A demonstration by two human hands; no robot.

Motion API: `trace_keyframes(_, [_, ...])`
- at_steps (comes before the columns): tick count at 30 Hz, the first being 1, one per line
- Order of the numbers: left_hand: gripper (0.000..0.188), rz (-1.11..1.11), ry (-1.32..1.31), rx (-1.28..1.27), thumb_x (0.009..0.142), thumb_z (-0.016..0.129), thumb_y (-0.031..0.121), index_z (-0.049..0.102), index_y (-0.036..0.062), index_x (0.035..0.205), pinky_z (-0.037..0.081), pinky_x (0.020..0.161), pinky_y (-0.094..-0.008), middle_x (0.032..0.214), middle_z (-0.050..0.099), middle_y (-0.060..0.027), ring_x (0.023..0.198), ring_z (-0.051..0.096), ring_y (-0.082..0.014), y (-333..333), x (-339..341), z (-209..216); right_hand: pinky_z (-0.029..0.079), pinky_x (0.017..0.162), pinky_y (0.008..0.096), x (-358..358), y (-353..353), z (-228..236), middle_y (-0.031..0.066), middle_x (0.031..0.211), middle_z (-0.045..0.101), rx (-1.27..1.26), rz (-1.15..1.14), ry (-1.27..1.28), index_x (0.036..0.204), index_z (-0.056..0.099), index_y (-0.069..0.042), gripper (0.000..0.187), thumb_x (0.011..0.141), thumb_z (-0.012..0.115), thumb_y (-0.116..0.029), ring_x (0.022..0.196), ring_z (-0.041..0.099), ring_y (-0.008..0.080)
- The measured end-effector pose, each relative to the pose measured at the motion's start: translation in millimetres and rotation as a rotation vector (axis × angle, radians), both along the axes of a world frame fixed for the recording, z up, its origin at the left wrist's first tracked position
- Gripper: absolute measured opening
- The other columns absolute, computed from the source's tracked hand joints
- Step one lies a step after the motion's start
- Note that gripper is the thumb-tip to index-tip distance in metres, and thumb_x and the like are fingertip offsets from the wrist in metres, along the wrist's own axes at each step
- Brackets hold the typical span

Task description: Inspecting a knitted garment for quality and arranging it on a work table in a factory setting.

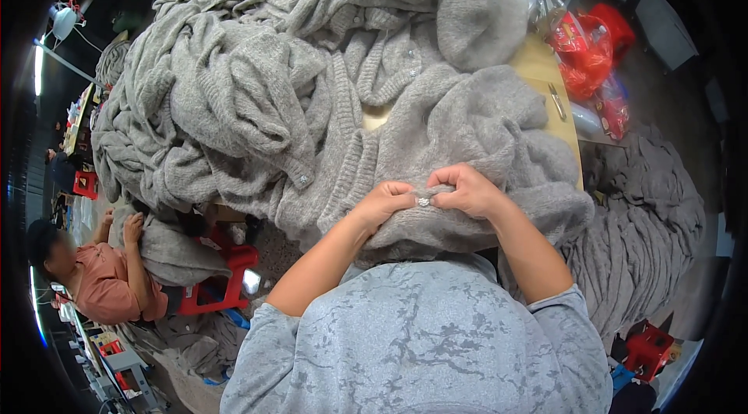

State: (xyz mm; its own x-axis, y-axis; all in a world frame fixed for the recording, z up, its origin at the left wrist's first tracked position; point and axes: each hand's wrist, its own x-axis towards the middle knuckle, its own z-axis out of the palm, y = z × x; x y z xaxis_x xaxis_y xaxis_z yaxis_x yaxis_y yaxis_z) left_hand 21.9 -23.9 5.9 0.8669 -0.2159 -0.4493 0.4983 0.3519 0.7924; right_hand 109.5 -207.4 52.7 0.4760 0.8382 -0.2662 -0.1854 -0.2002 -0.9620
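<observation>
Left hand (388, 204) and right hand (467, 194) pinch grey knit (444, 236) around a shiny button (423, 201). Risk: overstretching, caused by hard tugging or the heap (222, 91) at ten o'clock dragging.

Pale wooden tabletop (538, 52), red plastic stool (241, 260), speckled grey floor (274, 246), bright tube light (38, 67) at far left

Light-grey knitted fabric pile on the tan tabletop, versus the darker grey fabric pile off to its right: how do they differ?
The light-grey knitted pile lies on the tan tabletop; the darker grey pile sits off it. The light-grey pile bunches in rounded heaps; the darker pile shows long, narrow folds. The left hand and right hand pinch the light-grey pile, not the darker one. Both are grey fabric.
</observation>
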Motion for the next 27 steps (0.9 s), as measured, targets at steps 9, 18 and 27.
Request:
trace_keyframes(9, [0.013, -0.159, -0.075, 0.276, 0.071, 0.072, 0.009, 0.065, 0.0037, 0.080, 0.042, 0.061, -0.0197, 0.072, 0.062, 0.0018, 0.066, 0.054, -0.0049, -0.8, -1.9, 34.4, 0.039, 0.060, 0.0190, -4.2, -2.5, -8.0, -0.0043, 0.074, 0.058, 0.089, 0.002, 0.276, 0.083, 0.061, -0.003, 0.011, 0.072, 0.061, -0.003, 0.067, 0.050, 0.0026])
trace_keyframes(18, [0.030, 0.353, -0.810, 0.746, 0.071, 0.058, 0.019, 0.061, 0.0013, 0.095, 0.046, 0.071, -0.0292, 0.091, 0.058, -0.0054, 0.077, 0.057, -0.0158, 70.9, -61.3, 52.5, 0.038, 0.093, 0.0406, -39.9, 3.5, 45.3, 0.0192, 0.121, 0.045, 0.066, -0.098, -1.024, 0.123, 0.041, -0.001, 0.075, 0.062, 0.078, -0.024, 0.106, 0.048, 0.0364])
trace_keyframes(27, [0.028, -0.211, -1.013, -0.104, 0.089, 0.057, 0.020, 0.054, -0.0078, 0.092, 0.047, 0.056, -0.0376, 0.073, 0.059, -0.0166, 0.057, 0.056, -0.0239, 31.5, -44.9, 177.5, 0.042, 0.061, 0.0419, -101.3, 68.0, 76.5, 0.0191, 0.071, 0.060, 0.592, 0.385, -0.489, 0.071, 0.057, 0.001, 0.015, 0.066, 0.063, -0.012, 0.067, 0.056, 0.0343])
